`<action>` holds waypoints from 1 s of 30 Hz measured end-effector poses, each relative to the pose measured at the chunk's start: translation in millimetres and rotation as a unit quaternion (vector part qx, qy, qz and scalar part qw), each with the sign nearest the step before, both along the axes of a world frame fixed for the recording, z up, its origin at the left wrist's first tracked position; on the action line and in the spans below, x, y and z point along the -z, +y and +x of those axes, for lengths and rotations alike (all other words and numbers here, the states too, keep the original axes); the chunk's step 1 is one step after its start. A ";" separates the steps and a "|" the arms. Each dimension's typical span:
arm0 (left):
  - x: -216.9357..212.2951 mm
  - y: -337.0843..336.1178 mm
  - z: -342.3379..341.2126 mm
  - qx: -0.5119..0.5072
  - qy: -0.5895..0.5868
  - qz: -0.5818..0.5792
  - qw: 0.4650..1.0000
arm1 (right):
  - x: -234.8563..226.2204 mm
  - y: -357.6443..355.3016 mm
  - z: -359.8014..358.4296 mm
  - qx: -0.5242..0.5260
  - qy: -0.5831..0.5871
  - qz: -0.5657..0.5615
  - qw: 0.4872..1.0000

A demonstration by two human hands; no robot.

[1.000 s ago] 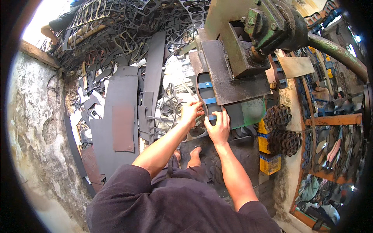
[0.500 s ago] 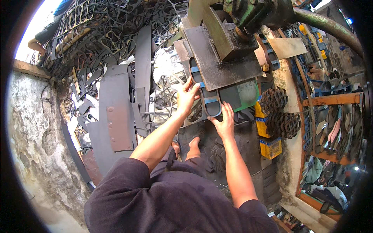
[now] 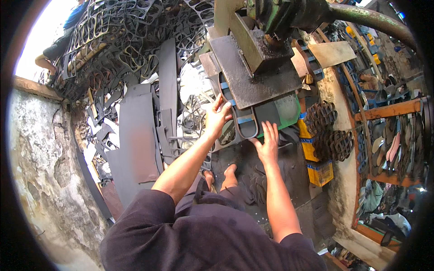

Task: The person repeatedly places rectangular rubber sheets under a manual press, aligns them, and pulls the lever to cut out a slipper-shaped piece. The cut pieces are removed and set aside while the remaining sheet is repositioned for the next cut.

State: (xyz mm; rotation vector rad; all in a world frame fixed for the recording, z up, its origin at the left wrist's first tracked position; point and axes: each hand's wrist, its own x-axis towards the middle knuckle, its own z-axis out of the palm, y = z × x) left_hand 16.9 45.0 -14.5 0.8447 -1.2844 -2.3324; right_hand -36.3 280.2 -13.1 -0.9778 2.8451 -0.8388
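Note:
A sole-shaped cutting die with blue crossbars lies on a dark sheet, its far part beneath the dark metal press plate. My left hand grips the die's left rim, the thumb toward a crossbar; some of its fingertips are hidden. My right hand is open at the die's near right end. Its fingers stretch over the sheet, and the thumb is close to the die's rounded rim. Under the sheet, a green board shows on the right.
The green press arm hangs over the work. Cut-out scrap webs are heaped at the back left, near long dark sheets. Yellow crates and dark bundles stand right, before a wooden rack. Another person's leg shows far left.
My right hand has shifted slightly right, its fingers now on the sheet beside the die. The left hand stays at the die's left rim. The view has shifted a little.

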 end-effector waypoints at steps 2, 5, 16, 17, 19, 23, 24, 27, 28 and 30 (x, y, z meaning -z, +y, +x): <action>-2.9 5.3 -8.1 0.006 -0.008 -0.005 1.000 | -2.5 9.8 -8.8 0.042 0.014 0.048 0.998; -5.9 -0.4 -20.1 0.022 -0.027 0.020 0.999 | -6.2 9.4 -21.9 0.064 -0.013 0.069 0.995; 8.2 -66.8 71.9 -0.124 -0.144 -0.073 0.979 | -12.3 -20.9 -128.4 0.135 -0.018 0.067 0.988; 6.1 -71.8 77.8 -0.135 -0.150 -0.063 0.977 | -12.4 -24.5 -137.5 0.136 -0.021 0.073 0.988; -5.2 -77.3 83.2 -0.165 -0.162 -0.079 0.970 | -12.0 -34.3 -148.2 0.136 -0.028 0.059 0.988; -53.0 -66.6 43.9 -0.210 -0.113 -0.112 0.965 | 1.3 -44.5 -160.5 0.121 -0.028 0.049 0.991; -75.2 -55.1 21.1 -0.221 -0.092 -0.149 0.959 | 5.9 -45.2 -159.8 0.113 -0.008 0.038 0.993; -186.6 -9.8 -50.5 -0.158 0.094 -0.319 0.930 | -56.8 -22.6 -167.2 0.058 -0.107 0.081 0.989; -237.7 12.2 -77.3 -0.103 0.182 -0.352 0.912 | -98.0 -0.2 -173.8 0.046 -0.168 0.111 0.979; -334.7 52.9 -123.5 -0.048 0.367 -0.398 0.839 | -225.6 28.1 -190.8 0.057 0.083 -0.039 0.994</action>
